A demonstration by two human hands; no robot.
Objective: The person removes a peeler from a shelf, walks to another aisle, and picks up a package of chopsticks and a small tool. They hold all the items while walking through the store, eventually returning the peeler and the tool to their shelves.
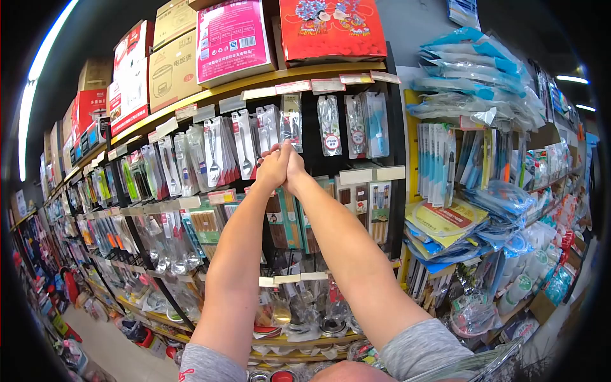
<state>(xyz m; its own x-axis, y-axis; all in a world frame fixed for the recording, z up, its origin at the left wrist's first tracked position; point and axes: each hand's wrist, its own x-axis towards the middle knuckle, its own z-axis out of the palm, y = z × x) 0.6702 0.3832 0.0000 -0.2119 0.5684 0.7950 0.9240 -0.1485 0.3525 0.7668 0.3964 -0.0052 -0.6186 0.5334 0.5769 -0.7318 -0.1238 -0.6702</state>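
Note:
Both my arms reach up and forward to a black shop display wall. My left hand (pixel 272 167) and my right hand (pixel 294 167) are pressed together at the upper row of hooks, fingers closed around the bottom of a clear hanging packet of cutlery (pixel 291 121). How each hand grips the packet is hidden by the fingers. Packets of spoons (pixel 243 143) hang just left of the hands. Packets with a blue utensil (pixel 375 124) hang to the right.
Boxes of appliances (pixel 172 70) and a red box (pixel 331 28) stand on the top shelf. Chopstick packs (pixel 286 219) hang below my hands. Strainers and metal ware (pixel 299 312) fill the lower rows. Bagged blue goods (pixel 477 70) crowd the shelving at right. An aisle floor (pixel 108 347) runs left.

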